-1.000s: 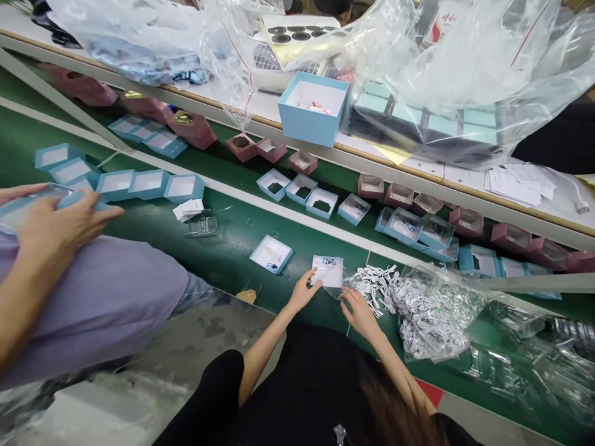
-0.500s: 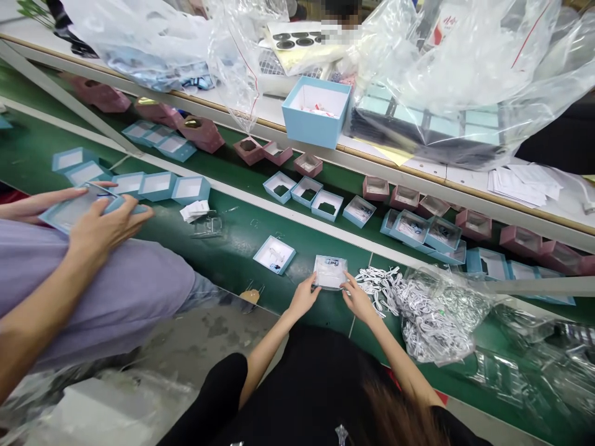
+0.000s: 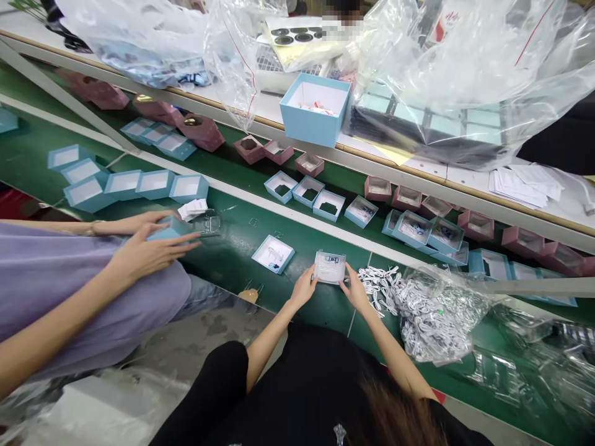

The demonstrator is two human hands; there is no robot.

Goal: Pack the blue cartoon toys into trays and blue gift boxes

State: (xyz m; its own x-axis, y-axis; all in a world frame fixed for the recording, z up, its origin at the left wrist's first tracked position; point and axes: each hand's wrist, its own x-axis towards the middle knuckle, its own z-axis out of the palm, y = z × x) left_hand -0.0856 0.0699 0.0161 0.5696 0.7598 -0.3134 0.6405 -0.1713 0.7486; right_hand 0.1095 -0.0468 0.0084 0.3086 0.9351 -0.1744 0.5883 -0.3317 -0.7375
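Observation:
Between my two hands is a shallow clear plastic tray [image 3: 330, 276], set in or over a small white-lined blue box [image 3: 331, 253]; how deep it sits I cannot tell. My left hand [image 3: 304, 286] grips its lower left side. At its lower right corner, my right hand [image 3: 356, 290] has thumb and fingers closed on the edge. Small dark blue items show near the far edge, under the clear plastic. Just left lies another open blue box [image 3: 273, 254] with a white item and a blue piece inside. Bundled white cables [image 3: 379, 286] lie right beside my right hand.
At left, a co-worker's hands [image 3: 149, 248] hold a blue box. More blue boxes [image 3: 155, 184] stand beyond them. A plastic bag of cables [image 3: 437, 325] and clear trays [image 3: 499, 371] lie at right. A shelf [image 3: 362, 155] with bags and a metal bar [image 3: 543, 286] cross the bench.
My hands and the clear tray have shifted slightly away from me. The co-worker's hands have moved right with a blue box, and another blue box now shows in the left row.

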